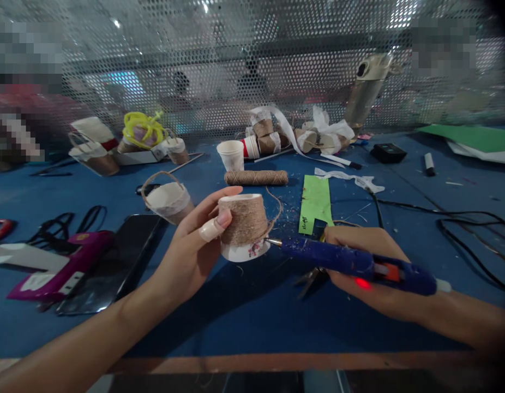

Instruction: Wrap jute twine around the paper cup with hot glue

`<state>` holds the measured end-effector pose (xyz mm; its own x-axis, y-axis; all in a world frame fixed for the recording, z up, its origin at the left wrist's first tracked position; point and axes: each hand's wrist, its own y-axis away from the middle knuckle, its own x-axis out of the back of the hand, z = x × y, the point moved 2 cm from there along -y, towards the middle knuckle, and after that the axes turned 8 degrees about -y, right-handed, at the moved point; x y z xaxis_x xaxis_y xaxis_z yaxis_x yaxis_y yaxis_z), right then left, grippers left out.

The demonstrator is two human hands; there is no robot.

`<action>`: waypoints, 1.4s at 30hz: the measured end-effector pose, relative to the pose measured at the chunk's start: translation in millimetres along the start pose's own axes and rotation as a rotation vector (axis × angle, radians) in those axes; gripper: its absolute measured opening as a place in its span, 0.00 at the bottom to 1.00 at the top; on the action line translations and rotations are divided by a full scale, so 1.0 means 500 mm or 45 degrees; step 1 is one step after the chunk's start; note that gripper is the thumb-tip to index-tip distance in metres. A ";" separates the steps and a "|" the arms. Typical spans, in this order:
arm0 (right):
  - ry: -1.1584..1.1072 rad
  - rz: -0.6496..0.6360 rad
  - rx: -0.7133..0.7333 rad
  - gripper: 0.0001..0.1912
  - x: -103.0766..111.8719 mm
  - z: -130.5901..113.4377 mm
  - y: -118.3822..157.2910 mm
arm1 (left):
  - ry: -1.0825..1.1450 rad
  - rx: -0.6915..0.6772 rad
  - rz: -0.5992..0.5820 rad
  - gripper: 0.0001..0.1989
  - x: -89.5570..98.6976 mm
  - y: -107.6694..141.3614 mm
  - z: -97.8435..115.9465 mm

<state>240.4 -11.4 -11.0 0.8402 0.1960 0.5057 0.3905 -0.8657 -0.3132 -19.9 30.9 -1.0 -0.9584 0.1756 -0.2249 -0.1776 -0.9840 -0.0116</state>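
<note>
While the left hand (187,248) pinches a twine-wrapped paper cup (246,226) above the near middle of the table (220,338), the right hand (359,238) curls around a blue glue gun (330,256). The left thumb, with a pale bandage around it, presses the cup's near side, and the forefinger reaches over toward its far side; the remaining fingers are partly hidden behind. The right fingertips are mostly covered by the tool, so how they sit cannot be told.

The cup stands narrower end up, brown twine covering most of its wall above a white band with a small floral print. The glue gun's metal nozzle meets the lower edge of the winding, though whether it touches is unclear. A loose strand curves from the cup toward a spool of jute twine (256,178) just behind. Right of that lies a notched green card (316,199); left of the cup stands a small handled basket (168,201), near a dark smartphone (130,251). A white paper cup (230,155) stands behind the spool.
</note>
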 end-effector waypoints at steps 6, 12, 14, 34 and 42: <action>-0.026 -0.029 -0.016 0.11 0.004 0.001 -0.002 | -0.009 -0.008 0.007 0.18 0.002 0.005 0.004; -0.080 -0.025 -0.022 0.11 0.000 0.003 0.003 | -0.045 -0.002 0.011 0.19 0.004 0.003 -0.001; -0.089 -0.029 -0.017 0.12 -0.001 0.004 0.003 | -0.037 0.007 0.008 0.20 0.002 0.003 -0.001; -0.107 0.045 0.013 0.11 0.014 0.002 -0.002 | -0.016 -0.030 0.008 0.18 0.004 0.001 0.002; -0.510 0.304 -0.227 0.21 -0.018 0.021 -0.030 | -0.037 0.105 -0.095 0.15 -0.005 0.007 -0.020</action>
<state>231.0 4.8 -19.0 0.9905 0.1140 0.0772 0.1286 -0.9664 -0.2228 -15.9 26.5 -10.1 -0.9477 0.2506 -0.1977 -0.2656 -0.9626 0.0533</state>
